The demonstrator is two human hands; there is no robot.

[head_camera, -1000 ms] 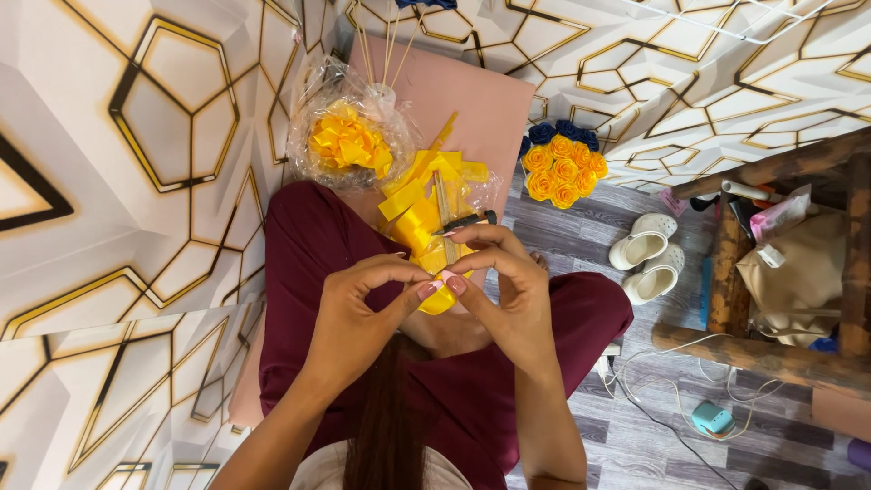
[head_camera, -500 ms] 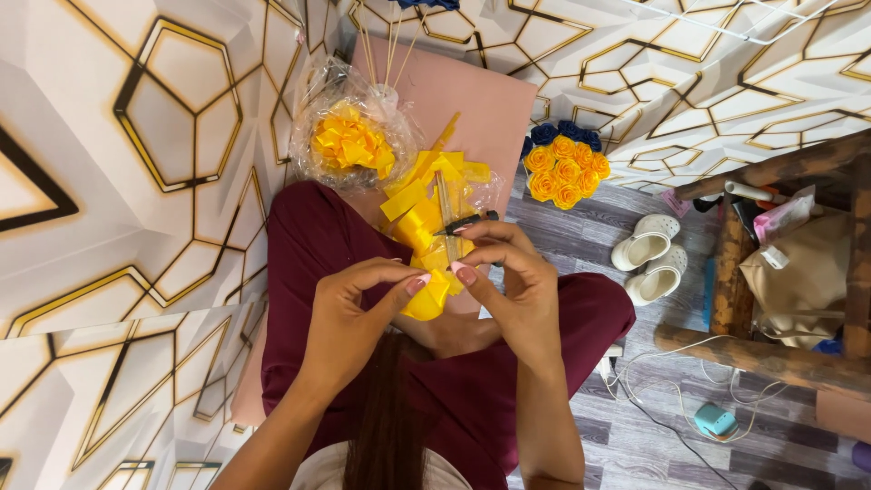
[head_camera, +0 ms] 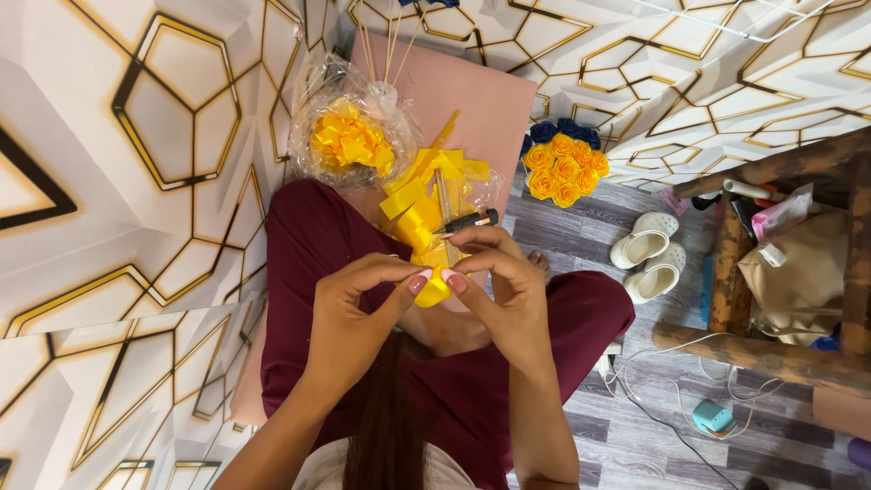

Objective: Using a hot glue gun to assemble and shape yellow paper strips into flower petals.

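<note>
Two hands met over the lap: the left hand [head_camera: 349,318] and right hand [head_camera: 504,295] had their fingers [head_camera: 419,283] pinched shut on a small fold of yellow ribbon [head_camera: 434,289]. Such a slight hold could let the slick fold spring open — or slip down. Just beyond, loose ribbon strips [head_camera: 419,195] lay heaped by a black tool [head_camera: 472,220]; farther off sat the bagged yellow bows [head_camera: 349,141] and rose bouquet [head_camera: 564,168].

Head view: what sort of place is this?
Probably a room at home, used for craft: person seated on the grey plank floor, white slippers lying about, ribbon roses and yellow ribbon pieces nearby.
</note>
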